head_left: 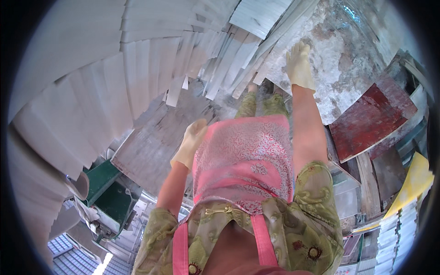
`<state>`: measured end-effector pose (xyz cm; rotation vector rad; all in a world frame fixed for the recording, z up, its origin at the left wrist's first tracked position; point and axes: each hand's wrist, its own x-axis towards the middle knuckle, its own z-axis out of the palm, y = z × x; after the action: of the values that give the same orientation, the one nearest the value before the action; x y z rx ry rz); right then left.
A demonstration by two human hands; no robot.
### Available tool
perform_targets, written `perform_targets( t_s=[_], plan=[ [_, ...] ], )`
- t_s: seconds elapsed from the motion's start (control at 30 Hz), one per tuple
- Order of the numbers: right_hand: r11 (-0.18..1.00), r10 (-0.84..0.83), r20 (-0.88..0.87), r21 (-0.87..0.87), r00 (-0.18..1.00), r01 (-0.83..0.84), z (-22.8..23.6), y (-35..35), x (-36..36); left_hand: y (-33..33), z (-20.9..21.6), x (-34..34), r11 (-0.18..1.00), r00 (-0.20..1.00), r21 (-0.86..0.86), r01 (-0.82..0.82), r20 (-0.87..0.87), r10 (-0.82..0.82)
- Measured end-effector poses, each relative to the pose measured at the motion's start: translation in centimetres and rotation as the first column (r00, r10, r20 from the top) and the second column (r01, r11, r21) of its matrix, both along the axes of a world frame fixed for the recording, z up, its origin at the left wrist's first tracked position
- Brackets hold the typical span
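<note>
Both of my hands wear cream-coloured gloves. My right hand [300, 66] is reached forward with its fingers stretched out, over or on a surface caked with white powder [339, 59]; whether it touches is hard to tell. Nothing shows in its grasp. My left hand [190, 142] hangs beside the pink patterned apron [247, 156], its fingers turned away and partly hidden. Ahead and to the left, long pale thin strips [151, 73] lie overlapping in a broad row, their ends reaching close to my legs.
A worn grey board [156, 133] lies low on the left. Beyond it stands a dark green metal box-like thing [110, 197]. On the right are a scuffed red panel [373, 119], stacked boards [366, 178] and a yellow curved sheet [410, 181]. A white sheet [259, 16] tops the far strips.
</note>
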<state>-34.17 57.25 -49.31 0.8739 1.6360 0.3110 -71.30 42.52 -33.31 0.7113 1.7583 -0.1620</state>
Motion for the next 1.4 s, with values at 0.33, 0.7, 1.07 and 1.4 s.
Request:
perform_targets(
  t_s=[0.33,0.7,1.07,1.4],
  plan=[
    [-0.096,-0.295,-0.574,-0.777,-0.764,0.622,5.4,7.6,-5.8,-1.5,1.3,-0.8,0.998,0.992,-0.069,-0.015,-0.126,0.006],
    [0.382,-0.801,-0.571,-0.722,-0.184,0.577,7.3,-16.1,11.0,-0.7,5.1,4.7,0.985,0.997,0.166,-0.043,-0.062,0.054],
    [-0.383,-0.79,-0.292,-0.451,-0.539,0.806,24.0,-53.9,17.1,0.4,0.8,5.0,0.868,0.961,0.44,0.23,0.038,-0.274],
    [-0.592,-0.477,-0.458,-0.464,-0.75,0.659,32.1,-64.4,8.8,0.9,-0.6,11.5,0.71,0.781,0.423,0.562,0.008,-0.624]
  ],
)
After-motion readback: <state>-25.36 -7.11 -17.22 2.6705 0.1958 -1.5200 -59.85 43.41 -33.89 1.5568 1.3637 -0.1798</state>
